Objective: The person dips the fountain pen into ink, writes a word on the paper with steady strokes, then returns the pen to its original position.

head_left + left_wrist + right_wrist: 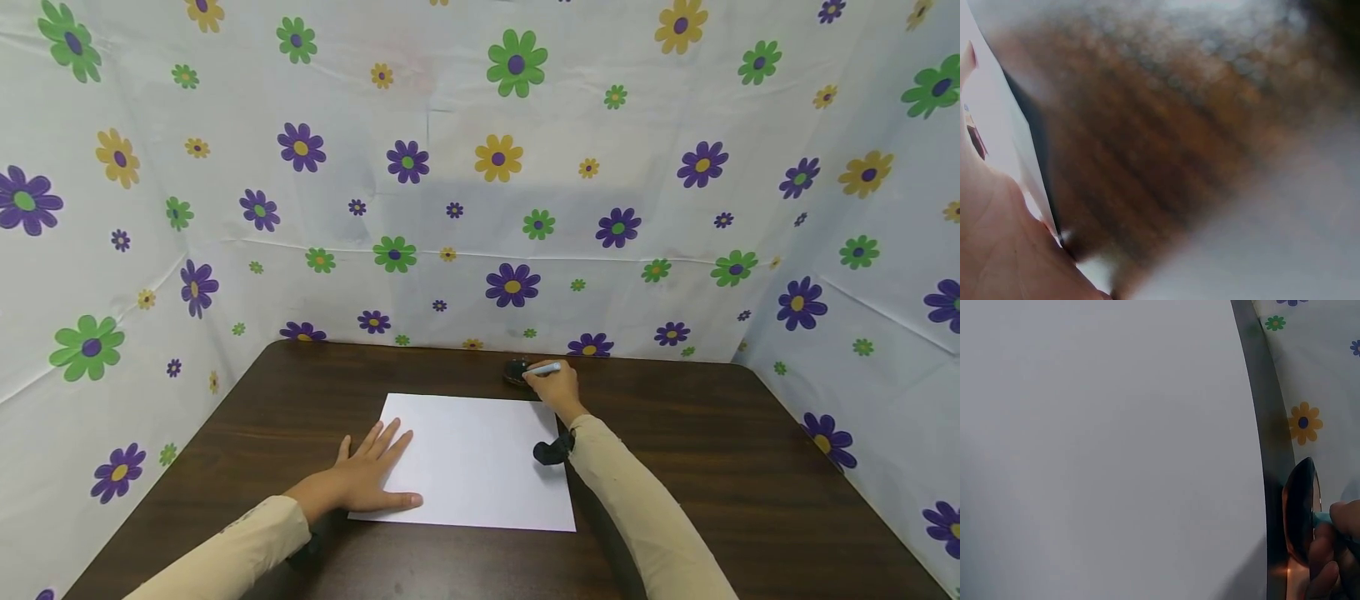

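On the dark wood-grain table (750, 467) lies white paper (480, 467), likely light, limp and easily creased, best pinned near its edge, where the left hand (366, 483) rests spread. Just past the far edge, the right hand (558, 390) is at a small glossy bowl (1298, 509), probably slippery, best steadied by the rim; those fingertips pinch a slim, pale, pen-like tool (543, 369), presumably light, best gripped mid-barrel.

A dark wood-grain finish is shown by the tabletop (712, 467), with a soft sheen noted at its front. The paper sheet (480, 467) is found smooth and matt. High gloss with coppery reflections is seen on the dark rounded object (1299, 512); its material cannot be determined. Creases are observed in the flower-printed hanging (450, 192). The sleeves (645, 517) are made of matt, wrinkled cloth.
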{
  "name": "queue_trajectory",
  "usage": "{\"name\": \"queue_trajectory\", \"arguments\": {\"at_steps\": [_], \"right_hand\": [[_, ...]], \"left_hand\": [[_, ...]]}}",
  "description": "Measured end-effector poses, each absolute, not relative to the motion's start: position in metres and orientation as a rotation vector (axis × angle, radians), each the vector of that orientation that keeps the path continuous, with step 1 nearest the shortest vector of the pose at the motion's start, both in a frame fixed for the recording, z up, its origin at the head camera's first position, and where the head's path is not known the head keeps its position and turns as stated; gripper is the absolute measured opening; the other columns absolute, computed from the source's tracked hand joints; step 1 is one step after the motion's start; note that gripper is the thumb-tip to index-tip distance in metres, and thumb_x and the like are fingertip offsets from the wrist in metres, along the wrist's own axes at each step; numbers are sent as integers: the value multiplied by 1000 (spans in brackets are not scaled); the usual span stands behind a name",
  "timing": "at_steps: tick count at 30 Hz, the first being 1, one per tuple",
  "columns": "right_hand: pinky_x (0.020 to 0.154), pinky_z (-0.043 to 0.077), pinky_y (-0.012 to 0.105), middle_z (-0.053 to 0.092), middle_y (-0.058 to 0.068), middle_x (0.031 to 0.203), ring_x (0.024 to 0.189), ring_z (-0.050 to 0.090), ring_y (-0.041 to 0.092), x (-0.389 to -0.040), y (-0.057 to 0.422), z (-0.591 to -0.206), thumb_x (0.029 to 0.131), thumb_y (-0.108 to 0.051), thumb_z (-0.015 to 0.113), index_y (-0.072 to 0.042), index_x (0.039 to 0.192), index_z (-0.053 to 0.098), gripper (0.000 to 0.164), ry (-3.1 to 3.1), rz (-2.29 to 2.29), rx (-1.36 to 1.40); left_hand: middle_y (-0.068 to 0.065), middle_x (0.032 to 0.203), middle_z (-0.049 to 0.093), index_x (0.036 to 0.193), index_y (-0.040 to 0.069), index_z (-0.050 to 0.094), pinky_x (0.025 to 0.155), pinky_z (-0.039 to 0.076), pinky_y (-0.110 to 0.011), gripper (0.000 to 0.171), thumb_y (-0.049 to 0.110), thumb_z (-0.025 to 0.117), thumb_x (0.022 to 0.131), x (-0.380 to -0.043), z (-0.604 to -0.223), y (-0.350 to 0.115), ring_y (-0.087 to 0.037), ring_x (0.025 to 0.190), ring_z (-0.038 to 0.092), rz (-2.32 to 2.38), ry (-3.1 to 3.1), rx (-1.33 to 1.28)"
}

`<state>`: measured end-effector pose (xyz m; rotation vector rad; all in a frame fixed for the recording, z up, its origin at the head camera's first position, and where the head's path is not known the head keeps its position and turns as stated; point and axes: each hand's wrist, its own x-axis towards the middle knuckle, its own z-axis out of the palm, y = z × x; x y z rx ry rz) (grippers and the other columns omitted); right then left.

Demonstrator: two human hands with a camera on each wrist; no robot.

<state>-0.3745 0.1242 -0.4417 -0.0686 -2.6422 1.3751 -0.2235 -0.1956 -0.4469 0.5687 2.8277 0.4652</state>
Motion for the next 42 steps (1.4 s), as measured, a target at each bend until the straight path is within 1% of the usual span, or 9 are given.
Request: {"name": "queue_trajectory", "arguments": {"at_steps": [3,8,11,15,19,24,30,35,42], "right_hand": [[62,54,30,73,10,91,74,68,19,-375,122,-442,84,-18,73,-8,98,74,17,-2633,1380,-53],[59,54,28,73,11,85,69,69,17,-376,122,-446,85,-16,73,-5,100,73,18,-2575,1456,-34],[61,55,26,73,12,86,70,70,18,-376,122,-448,84,-13,73,-3,101,72,20,-2499,1583,-8],[66,57,26,72,14,91,73,71,19,-373,122,-447,83,-9,74,1,104,70,24,-2402,1760,77],[69,57,30,71,12,90,75,70,21,-365,119,-442,82,-9,75,1,101,70,22,-2382,1860,129],[69,57,34,71,11,83,73,69,22,-350,112,-438,84,-9,73,1,95,67,16,-2418,1960,187],[67,57,31,72,12,84,72,69,16,-332,102,-444,88,-8,68,2,100,69,16,-2540,1989,340],[63,57,29,73,12,81,69,70,15,-323,93,-449,85,-10,71,3,98,71,18,-2637,1916,486],[56,54,25,71,8,72,61,66,11,-310,80,-452,81,-10,75,0,92,74,15,-2641,1835,659]], "left_hand": [[-18,160,5,153,12,19,98,-6,-78,106,78,53,76,-224,-448,-196,-45,144,3,463,2834,577],[-18,160,6,152,11,21,99,-3,-78,107,75,58,75,-225,-443,-193,-44,145,3,451,2819,529],[-17,160,5,152,11,22,99,-3,-78,107,74,61,74,-225,-440,-192,-44,145,2,463,2807,507],[-15,161,3,152,12,21,99,-4,-78,109,77,59,73,-227,-444,-194,-43,145,0,449,2809,508],[-13,161,-1,154,15,18,100,-6,-77,112,81,55,72,-228,-448,-195,-41,146,-4,425,2807,507],[-15,161,-1,154,15,17,100,-5,-77,108,76,57,75,-227,-442,-193,-42,146,-3,417,2795,510],[-16,161,1,154,14,17,99,-4,-77,106,73,59,77,-223,-436,-192,-42,145,-2,414,2792,508],[-16,161,-1,154,14,17,99,-9,-77,106,74,58,76,-226,-440,-194,-43,145,-4,437,2786,527],[-16,161,0,154,12,17,100,-9,-76,107,74,58,76,-225,-437,-192,-43,145,-4,435,2769,514]]}}
